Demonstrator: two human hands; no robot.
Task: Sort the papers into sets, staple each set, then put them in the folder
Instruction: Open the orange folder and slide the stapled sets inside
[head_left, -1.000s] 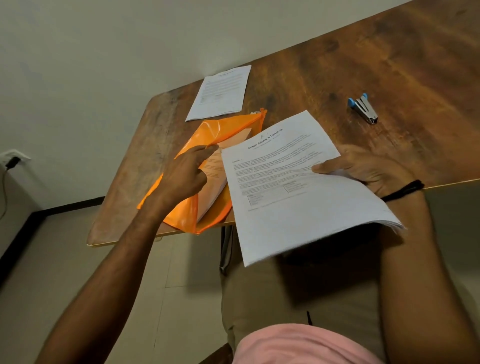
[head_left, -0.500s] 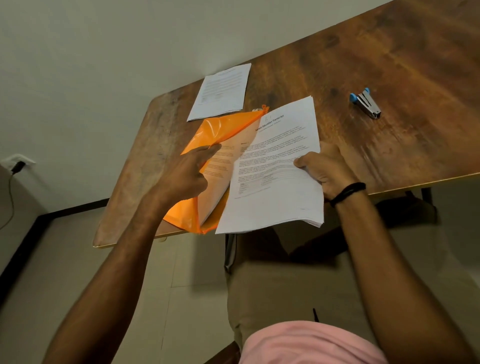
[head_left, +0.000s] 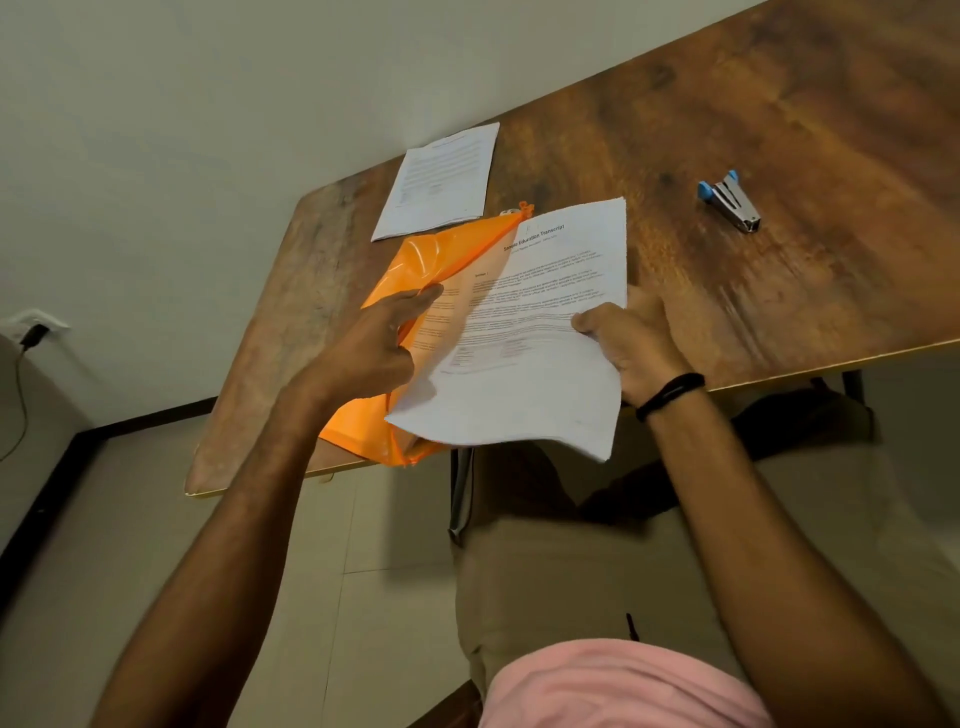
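We pinch the paper set (head_left: 524, 364) in our R grip (head_left: 628, 338), angled into the orange folder (head_left: 441, 254) just left of it, where our L grip (head_left: 379, 343) w/ straight fingers props the flap up so the mouth gapes.

The right hand (head_left: 634, 338) has carried the set of papers (head_left: 530, 374) from beyond the near edge of the tabletop (head_left: 779, 130) leftward and away from the body. A second ago the set was clear of the orange folder (head_left: 431, 254); now its left part sits inside the folder's mouth, showing orange through the flap. The left hand (head_left: 374, 348) has shifted slightly, its fingers (head_left: 415, 301) now stretched along the raised flap.
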